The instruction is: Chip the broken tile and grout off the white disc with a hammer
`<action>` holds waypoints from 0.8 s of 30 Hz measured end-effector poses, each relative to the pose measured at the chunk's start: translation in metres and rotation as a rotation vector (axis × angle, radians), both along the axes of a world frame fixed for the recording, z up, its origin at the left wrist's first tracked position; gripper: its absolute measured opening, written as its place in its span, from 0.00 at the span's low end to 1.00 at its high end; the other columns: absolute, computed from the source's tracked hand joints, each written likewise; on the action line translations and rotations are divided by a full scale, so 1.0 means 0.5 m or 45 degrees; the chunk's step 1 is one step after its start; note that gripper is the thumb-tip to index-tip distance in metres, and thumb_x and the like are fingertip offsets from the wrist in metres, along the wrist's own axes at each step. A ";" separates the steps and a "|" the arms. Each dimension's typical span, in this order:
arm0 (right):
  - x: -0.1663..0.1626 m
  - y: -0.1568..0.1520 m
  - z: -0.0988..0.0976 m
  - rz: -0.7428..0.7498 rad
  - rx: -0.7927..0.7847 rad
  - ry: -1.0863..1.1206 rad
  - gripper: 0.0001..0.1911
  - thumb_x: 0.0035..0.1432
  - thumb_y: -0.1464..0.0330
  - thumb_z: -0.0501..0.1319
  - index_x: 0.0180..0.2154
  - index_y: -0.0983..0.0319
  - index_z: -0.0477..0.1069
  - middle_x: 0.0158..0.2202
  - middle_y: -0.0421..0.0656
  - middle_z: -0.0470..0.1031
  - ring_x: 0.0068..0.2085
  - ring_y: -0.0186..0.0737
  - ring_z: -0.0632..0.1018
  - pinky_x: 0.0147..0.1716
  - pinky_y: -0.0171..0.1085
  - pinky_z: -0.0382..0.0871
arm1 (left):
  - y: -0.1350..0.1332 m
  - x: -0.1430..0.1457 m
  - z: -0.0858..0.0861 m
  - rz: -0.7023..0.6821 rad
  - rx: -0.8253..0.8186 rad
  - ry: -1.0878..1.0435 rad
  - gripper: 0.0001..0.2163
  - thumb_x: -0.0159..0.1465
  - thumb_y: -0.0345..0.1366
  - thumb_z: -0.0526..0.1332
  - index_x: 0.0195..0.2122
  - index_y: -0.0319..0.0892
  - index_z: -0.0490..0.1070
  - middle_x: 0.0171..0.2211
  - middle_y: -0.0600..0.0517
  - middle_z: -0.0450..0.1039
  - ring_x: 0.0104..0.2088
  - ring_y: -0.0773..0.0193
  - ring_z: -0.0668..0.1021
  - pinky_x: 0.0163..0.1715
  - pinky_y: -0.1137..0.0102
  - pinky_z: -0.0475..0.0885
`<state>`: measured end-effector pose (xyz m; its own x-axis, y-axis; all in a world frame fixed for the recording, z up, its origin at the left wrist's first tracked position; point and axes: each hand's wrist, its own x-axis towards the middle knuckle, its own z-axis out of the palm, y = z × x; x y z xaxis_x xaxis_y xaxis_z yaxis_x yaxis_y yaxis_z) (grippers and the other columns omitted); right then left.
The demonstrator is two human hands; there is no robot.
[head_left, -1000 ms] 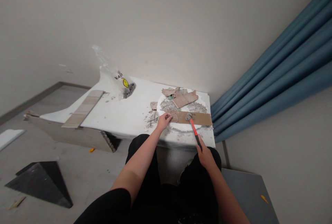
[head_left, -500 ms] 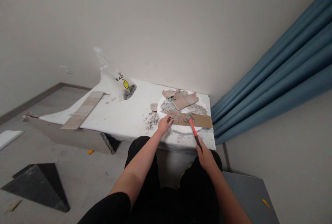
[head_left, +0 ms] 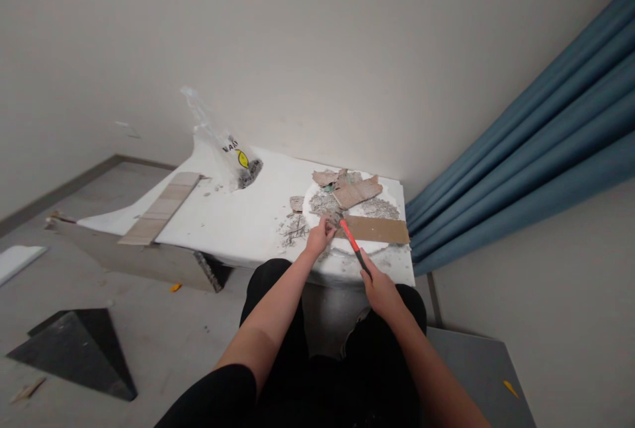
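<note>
My right hand (head_left: 381,286) is wrapped around the black grip of a hammer (head_left: 351,237) with a red and black handle. The hammer's grey head rests close to my left fingers, over the left end of a flat brown strip (head_left: 380,229). At that same end my left hand (head_left: 321,237) is closed in a pinch; the fingers partly hide what they grip. The strip lies across a round white board (head_left: 391,193), which is strewn with grey crumbled bits. Behind the strip sit broken brown pieces (head_left: 358,191) with rough edges.
A white-covered low bench (head_left: 238,216) carries a clear plastic bag (head_left: 225,157) with dark debris and a wood-patterned plank (head_left: 161,210). Black angular pieces (head_left: 74,352) lie on the floor at left. A blue curtain (head_left: 520,130) hangs at right, beside a grey panel (head_left: 476,368).
The hammer has moved left along the strip, its head now near my left fingers. My right hand has shifted left and slightly up with it. My left hand has barely moved.
</note>
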<state>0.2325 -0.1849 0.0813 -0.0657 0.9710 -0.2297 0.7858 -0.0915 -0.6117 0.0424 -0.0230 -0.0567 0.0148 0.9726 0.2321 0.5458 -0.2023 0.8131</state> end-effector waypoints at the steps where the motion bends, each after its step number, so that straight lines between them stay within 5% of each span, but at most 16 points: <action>1: 0.001 0.000 0.001 -0.001 0.004 -0.011 0.33 0.69 0.68 0.50 0.72 0.51 0.47 0.57 0.47 0.76 0.54 0.49 0.79 0.50 0.40 0.70 | 0.000 0.001 -0.002 0.002 0.007 -0.010 0.14 0.62 0.34 0.64 0.48 0.44 0.65 0.33 0.52 0.80 0.29 0.63 0.79 0.32 0.71 0.69; 24: 0.002 -0.007 0.000 0.028 0.037 -0.212 0.33 0.70 0.66 0.49 0.73 0.51 0.44 0.47 0.46 0.82 0.43 0.48 0.83 0.40 0.37 0.71 | -0.004 0.006 -0.012 0.046 0.012 -0.029 0.15 0.62 0.32 0.64 0.49 0.42 0.63 0.32 0.54 0.79 0.27 0.66 0.77 0.30 0.73 0.68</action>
